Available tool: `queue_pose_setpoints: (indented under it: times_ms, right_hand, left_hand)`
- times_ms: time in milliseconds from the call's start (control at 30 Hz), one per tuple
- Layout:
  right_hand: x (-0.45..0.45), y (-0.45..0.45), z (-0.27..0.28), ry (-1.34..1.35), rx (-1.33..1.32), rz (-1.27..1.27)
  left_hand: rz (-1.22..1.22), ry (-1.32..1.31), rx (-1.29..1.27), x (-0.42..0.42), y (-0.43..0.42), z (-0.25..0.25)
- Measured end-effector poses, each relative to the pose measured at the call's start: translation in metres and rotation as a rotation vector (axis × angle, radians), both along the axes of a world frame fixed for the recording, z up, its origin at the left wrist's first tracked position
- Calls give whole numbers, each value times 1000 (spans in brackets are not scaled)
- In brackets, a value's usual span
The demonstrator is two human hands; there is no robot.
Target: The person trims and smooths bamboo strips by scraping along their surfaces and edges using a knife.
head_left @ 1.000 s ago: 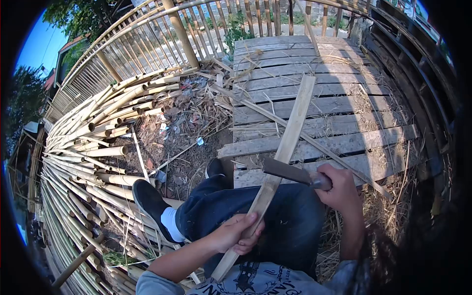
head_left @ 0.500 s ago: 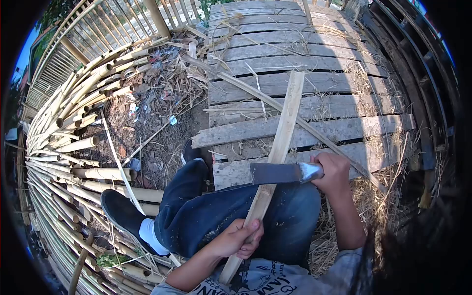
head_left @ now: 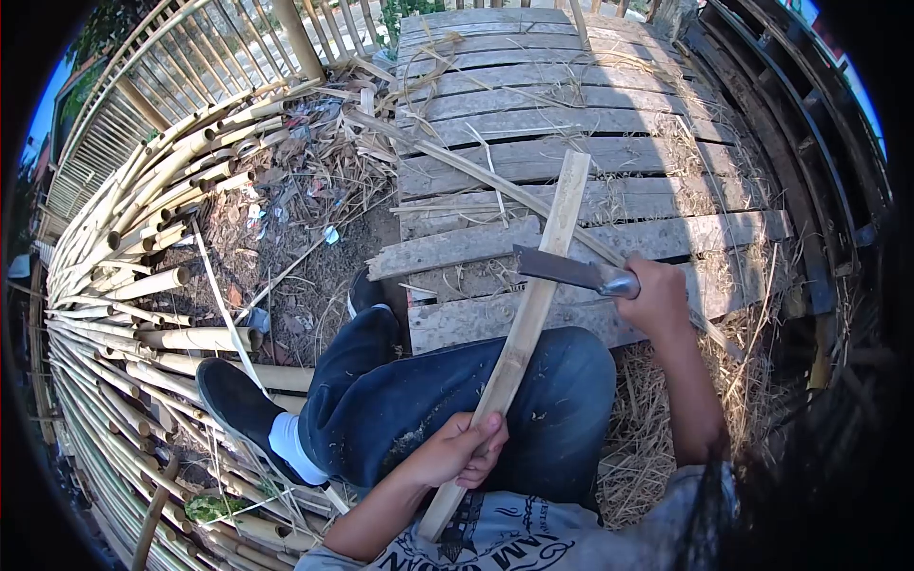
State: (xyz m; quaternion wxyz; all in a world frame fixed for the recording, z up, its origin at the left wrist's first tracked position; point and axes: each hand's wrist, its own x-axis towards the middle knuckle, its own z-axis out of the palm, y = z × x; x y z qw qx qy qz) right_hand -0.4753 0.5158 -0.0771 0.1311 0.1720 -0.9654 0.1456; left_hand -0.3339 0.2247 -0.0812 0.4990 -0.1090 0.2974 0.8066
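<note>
- Head view: bamboo strip is slanted just left of the denim-clad knee, grasped by the left hand.
- Beyond the knee, broad-bladed knife is clasped in the right hand; by a skid, left hand or knee could be cut.

A long, straight, flat strip of pale wood or bamboo slants away, its far end to the right of its near one. Crossing its far half is a broad, dark-bladed knife, the blade roughly level, tip leftward.
</note>
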Motion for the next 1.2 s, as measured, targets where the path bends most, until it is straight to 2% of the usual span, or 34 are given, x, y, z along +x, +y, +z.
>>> queue_pose_setpoints:
  times_ms: [67,200,233,333,400,467,533,600,633,733,767,800,867,900,933,1033,1067,1133,1200]
  right_hand:
    - [-4,5,-1,-2,3,-26]
    - [8,-5,7,-45,42,179]
    - [1,-3,0,-42,54,-2]
    - [-6,3,-9,-62,23,-127]
    - [3,0,-7,-73,16,-81]
    - [7,4,-8,24,49,133]
    - [2,9,-20,91,14,92]
    - [-3,7,-26,177,0,-104]
    - [2,7,-23,130,-8,23]
    - [6,-1,-20,137,-18,104]
    - [1,-2,-27,76,-27,-129]
    - [3,2,-27,78,-22,-131]
    - [-1,5,-22,99,-42,-11]
    - [1,6,-20,134,-52,130]
    - [0,1,-21,130,-54,138]
    - [-6,-2,-28,85,-25,-228]
    - [-3,0,-26,88,-19,-230]
    - [-2,-3,-16,162,-56,89]
    - [0,-10,-13,157,-53,176]
  left_hand:
    - [-2,-17,-23,-4,0,4]
    - [-39,14,-10,2,-9,4]
    - [-21,-8,-55,-1,-8,7]
    - [-12,-11,-84,-1,-3,9]
    - [5,-6,-66,0,-5,10]
    - [-57,2,-88,2,-9,8]
    - [-46,3,-72,1,-9,10]
    - [-25,14,-56,1,-10,10]
    - [-27,7,-62,4,-11,8]
    - [-15,-3,-52,10,-16,5]
    - [-9,1,-39,11,-16,4]
    - [-12,3,-33,12,-15,2]
    - [-25,10,-28,12,-17,1]
    - [-57,12,-37,13,-19,1]
    - [-48,8,-38,14,-21,0]
    - [-53,-19,-27,16,-20,-4]
    - [-51,-14,-21,16,-20,-4]
    - [-35,-1,-7,13,-20,-4]
    - [-77,13,-12,19,-23,-7]
